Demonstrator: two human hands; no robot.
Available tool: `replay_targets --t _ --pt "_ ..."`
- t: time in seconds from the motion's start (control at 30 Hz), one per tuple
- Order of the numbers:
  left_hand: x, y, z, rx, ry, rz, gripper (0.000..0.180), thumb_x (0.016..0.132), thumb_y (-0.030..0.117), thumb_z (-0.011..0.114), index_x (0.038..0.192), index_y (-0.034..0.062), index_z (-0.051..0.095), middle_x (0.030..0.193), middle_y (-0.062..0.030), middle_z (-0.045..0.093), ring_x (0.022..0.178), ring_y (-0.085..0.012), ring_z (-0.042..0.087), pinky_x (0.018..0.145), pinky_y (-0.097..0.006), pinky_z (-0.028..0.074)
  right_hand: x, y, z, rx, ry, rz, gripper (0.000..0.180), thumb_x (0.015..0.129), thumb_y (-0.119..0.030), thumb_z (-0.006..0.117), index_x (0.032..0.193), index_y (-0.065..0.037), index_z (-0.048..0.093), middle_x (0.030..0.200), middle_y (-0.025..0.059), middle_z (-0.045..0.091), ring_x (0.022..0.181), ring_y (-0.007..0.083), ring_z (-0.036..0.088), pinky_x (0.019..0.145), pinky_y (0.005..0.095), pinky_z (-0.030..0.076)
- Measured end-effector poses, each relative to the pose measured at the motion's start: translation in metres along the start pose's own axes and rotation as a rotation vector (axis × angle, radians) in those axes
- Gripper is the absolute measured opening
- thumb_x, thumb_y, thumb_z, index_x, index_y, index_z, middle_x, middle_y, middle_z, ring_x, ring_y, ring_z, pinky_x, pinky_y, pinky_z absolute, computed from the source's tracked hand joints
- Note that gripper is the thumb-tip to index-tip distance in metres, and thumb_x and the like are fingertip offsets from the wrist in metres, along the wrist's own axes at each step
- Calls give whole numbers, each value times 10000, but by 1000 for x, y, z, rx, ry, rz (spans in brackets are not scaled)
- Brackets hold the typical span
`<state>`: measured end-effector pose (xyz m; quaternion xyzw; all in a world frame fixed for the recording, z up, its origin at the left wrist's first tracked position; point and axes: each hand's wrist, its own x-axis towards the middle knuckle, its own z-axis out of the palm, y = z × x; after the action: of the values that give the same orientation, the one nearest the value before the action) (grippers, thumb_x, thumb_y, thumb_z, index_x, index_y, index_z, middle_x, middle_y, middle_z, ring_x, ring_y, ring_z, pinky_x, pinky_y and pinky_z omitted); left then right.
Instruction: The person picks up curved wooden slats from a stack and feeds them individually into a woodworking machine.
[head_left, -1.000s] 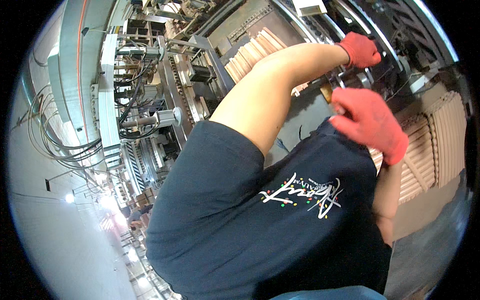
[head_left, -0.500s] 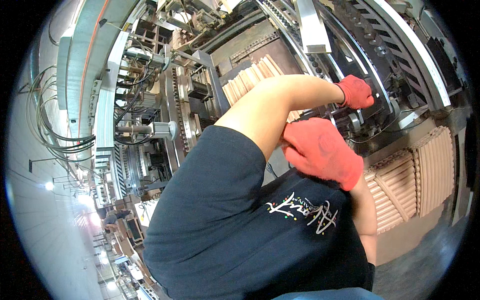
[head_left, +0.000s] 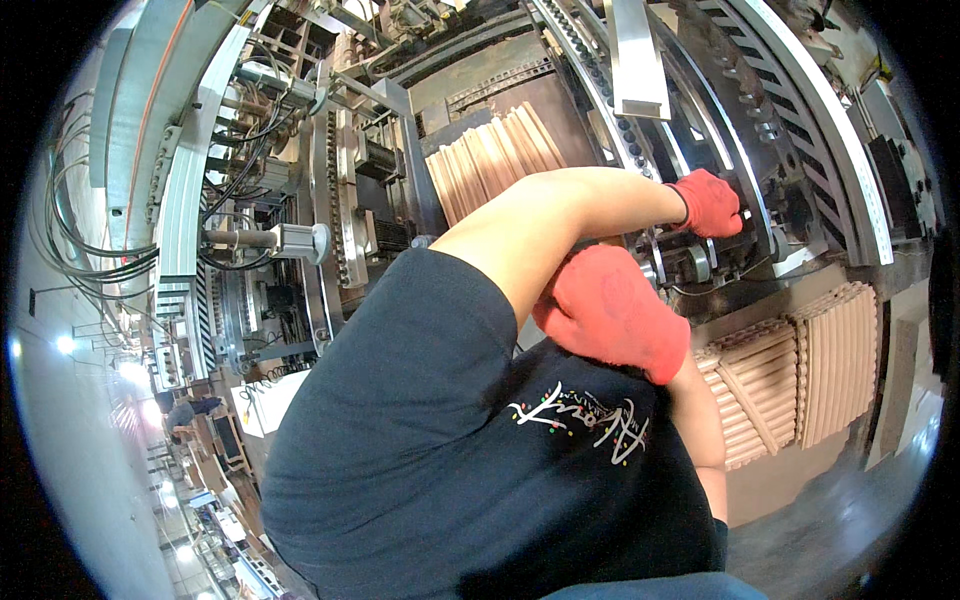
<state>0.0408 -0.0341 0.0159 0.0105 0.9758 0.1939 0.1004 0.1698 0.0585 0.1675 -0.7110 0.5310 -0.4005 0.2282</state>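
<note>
Both of my hands wear red gloves. My left hand (head_left: 708, 202) reaches across my chest to a dark metal mechanism (head_left: 700, 262) on the machine, its fingers curled over a part there. My right hand (head_left: 612, 312) hovers just below my left forearm, in front of my dark printed t-shirt (head_left: 470, 470). Its back faces the camera and its fingers are curled under, so whatever lies in the palm is hidden. Stacks of tan ribbed clay pieces (head_left: 790, 380) lie right of my right forearm.
Curved metal rails with rows of rollers (head_left: 610, 110) arc over the mechanism. More tan ribbed pieces (head_left: 495, 160) stand behind my left arm. Cables, a cylinder (head_left: 275, 240) and steel framing fill the left. Far below left, another person (head_left: 185, 412) stands in the hall.
My right hand has dropped from up by the left hand to just under my left forearm. The left hand has stayed on the mechanism while the view swung.
</note>
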Motion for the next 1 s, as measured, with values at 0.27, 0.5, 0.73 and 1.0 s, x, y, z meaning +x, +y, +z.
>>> replay_targets --t 0.27,0.5,0.73,1.0 --pt "-2 -1 -1 -35 4 -15 500 857 412 404 918 56 748 958 -193 714 927 -365 687 800 -460 531 -10 2 -29 85 -100 162 213 803 -167 621 1005 -100 622 809 142 651 760 365 642 660 449 500" --pt "-1 -7 2 -93 79 6 457 851 384 420 824 53 734 878 -185 714 851 -376 690 762 -477 533 15 -23 -23 85 55 109 487 781 -147 673 1261 -85 626 837 158 672 728 365 639 663 425 501" --pt "-4 -12 6 -179 99 90 429 847 366 442 794 59 738 843 -171 717 814 -371 697 720 -475 545 44 6 23 264 195 379 533 771 -27 662 1300 -81 619 798 128 653 679 215 631 647 340 504" --pt "4 -15 16 -222 73 135 416 856 344 433 815 86 757 831 -151 727 797 -335 714 676 -462 551 67 16 66 365 270 692 479 828 -88 610 1304 -136 615 868 162 657 697 255 633 665 337 505"
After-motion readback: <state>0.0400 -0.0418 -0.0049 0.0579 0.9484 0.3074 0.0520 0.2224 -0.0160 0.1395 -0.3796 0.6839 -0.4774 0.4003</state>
